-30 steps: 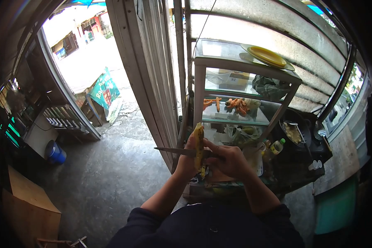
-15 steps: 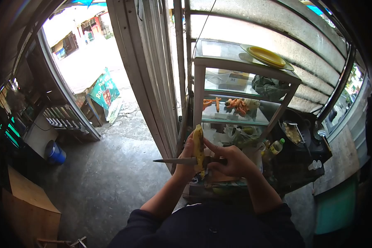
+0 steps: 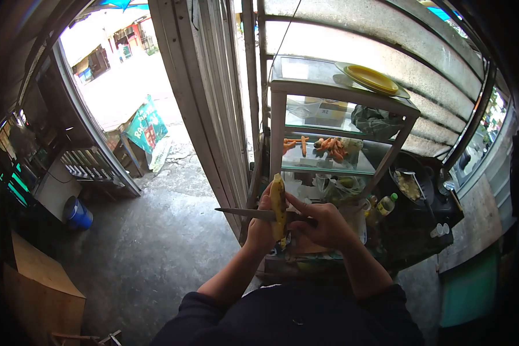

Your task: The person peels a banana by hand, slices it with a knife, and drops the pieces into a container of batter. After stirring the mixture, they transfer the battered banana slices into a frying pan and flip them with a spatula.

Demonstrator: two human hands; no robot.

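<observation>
My left hand (image 3: 262,225) is wrapped round a spotted yellow banana (image 3: 278,205), which stands upright with its tip above my fingers. My right hand (image 3: 324,224) grips a knife (image 3: 245,213) by its handle. The blade lies across the banana and points left past my left hand. My right index finger reaches up to the banana's side. Below both hands, a brown board-like surface (image 3: 305,245) shows in part.
Straight ahead stands a glass display case (image 3: 278,115) with orange fried pieces (image 3: 332,148) on a shelf and a yellow plate (image 3: 372,79) on top. To the right are a bottle (image 3: 386,204) and a wok (image 3: 424,167) with food. A blue bucket (image 3: 78,212) stands far left.
The knife has moved up along the banana, and its blade now slants, tip higher than before. The banana has turned slightly. Both hands keep their grip.
</observation>
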